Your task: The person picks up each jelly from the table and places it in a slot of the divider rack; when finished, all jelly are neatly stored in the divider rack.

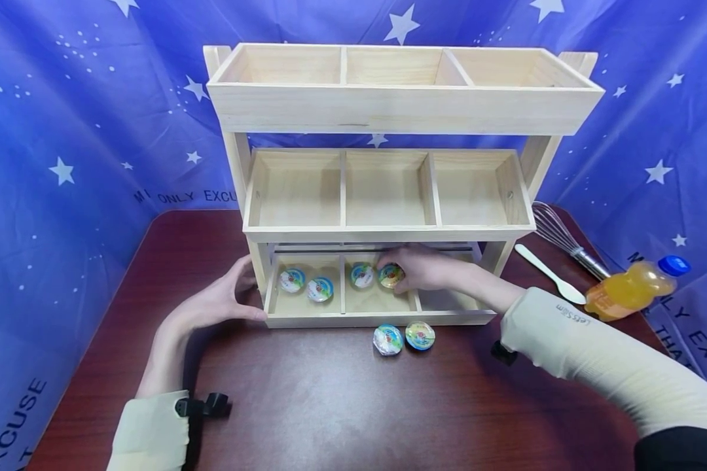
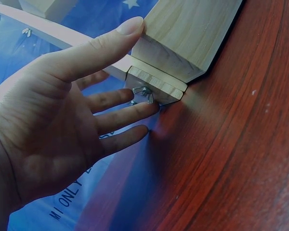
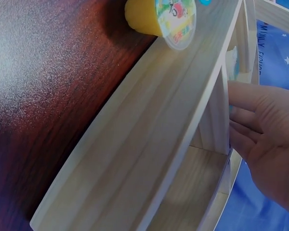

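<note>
In the head view my right hand [image 1: 418,267] reaches into the middle compartment of the wooden rack's [image 1: 383,320] bottom tier. Its thumb and fingers pinch a jelly cup [image 1: 390,276] there, beside another jelly cup [image 1: 362,275]. The right wrist view hides most of the held cup behind the divider. My left hand [image 1: 226,297] is at the rack's left end, fingers spread; in the left wrist view the thumb [image 2: 131,26] touches the corner of the bottom tier. Two jelly cups [image 1: 292,280] lie in the bottom left compartment. Two more, one yellow [image 1: 420,335], stand on the table before the rack.
The rack's middle tier [image 1: 389,233] overhangs the bottom one, with a top tier [image 1: 400,110] above. On the right lie a whisk [image 1: 565,239], a white spoon [image 1: 550,275] and an orange drink bottle [image 1: 633,288]. A blue starry curtain [image 1: 94,131] surrounds the dark table [image 1: 306,399].
</note>
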Demonstrator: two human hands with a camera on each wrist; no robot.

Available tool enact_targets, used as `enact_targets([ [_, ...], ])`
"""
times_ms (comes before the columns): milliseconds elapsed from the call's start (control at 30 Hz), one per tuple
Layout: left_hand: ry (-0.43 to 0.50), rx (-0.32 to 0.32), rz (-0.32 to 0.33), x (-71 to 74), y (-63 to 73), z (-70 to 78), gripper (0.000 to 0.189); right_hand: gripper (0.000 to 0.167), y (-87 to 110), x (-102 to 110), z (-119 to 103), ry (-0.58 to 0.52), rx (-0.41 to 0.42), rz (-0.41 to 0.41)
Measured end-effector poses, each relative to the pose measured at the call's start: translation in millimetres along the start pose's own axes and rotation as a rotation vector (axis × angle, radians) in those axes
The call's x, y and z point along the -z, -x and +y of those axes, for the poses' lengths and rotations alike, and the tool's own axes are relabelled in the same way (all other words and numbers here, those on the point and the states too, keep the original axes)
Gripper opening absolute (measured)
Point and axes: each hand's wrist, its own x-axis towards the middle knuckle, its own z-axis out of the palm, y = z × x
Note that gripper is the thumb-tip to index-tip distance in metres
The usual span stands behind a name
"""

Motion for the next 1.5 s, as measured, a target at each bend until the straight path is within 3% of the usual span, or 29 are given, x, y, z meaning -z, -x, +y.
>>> enact_targets([
  [633, -0.010, 0.003, 0.003, -0.7, -2.7, 0.1, 0.110, 0.054, 6.3, 2, 0, 0.061, 0.093, 0.044],
  [1000, 0.009, 0.009, 0.001, -0.1, -2.0, -0.7, 0.111, 0.047, 15.0, 3, 7, -0.045, 0.079, 0.134],
  [1233, 0.013, 0.009, 0.001, -0.4, -1.2, -1.7, 0.110, 0.042, 22.7, -5, 9, -0.161, -0.027, 0.210],
  [1500, 0.019, 0.006, 0.001, -0.6, -0.2, -0.6, 0.109, 0.035, 34.8, -17, 14, -0.305, -0.071, 0.308],
])
